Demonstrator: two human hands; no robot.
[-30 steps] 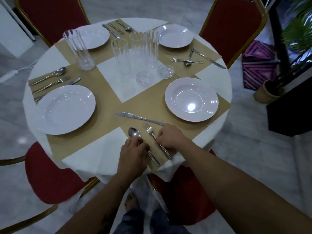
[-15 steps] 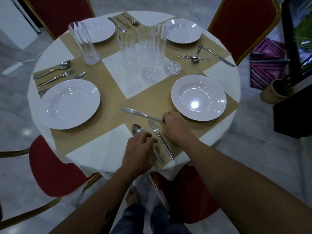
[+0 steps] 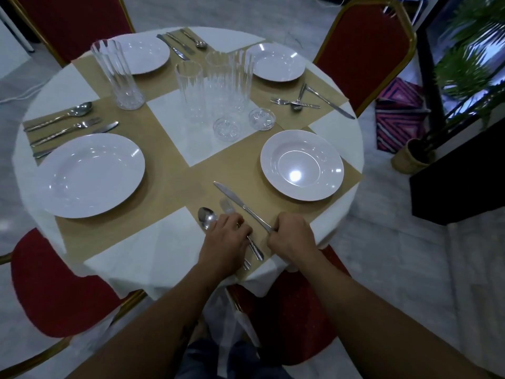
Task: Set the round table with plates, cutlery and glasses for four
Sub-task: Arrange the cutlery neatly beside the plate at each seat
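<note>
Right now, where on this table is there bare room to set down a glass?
Free: the tan mat between the left plate and the knife, and the white corner left of the spoon. Crowded: the centre, with clustered glasses.

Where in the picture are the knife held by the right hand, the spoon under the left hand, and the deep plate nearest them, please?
knife [image 3: 237,204]: head view, middle of the blade.
spoon [image 3: 206,217]: head view, bowl of the spoon.
deep plate [image 3: 276,149]: head view, upper left rim.
</note>
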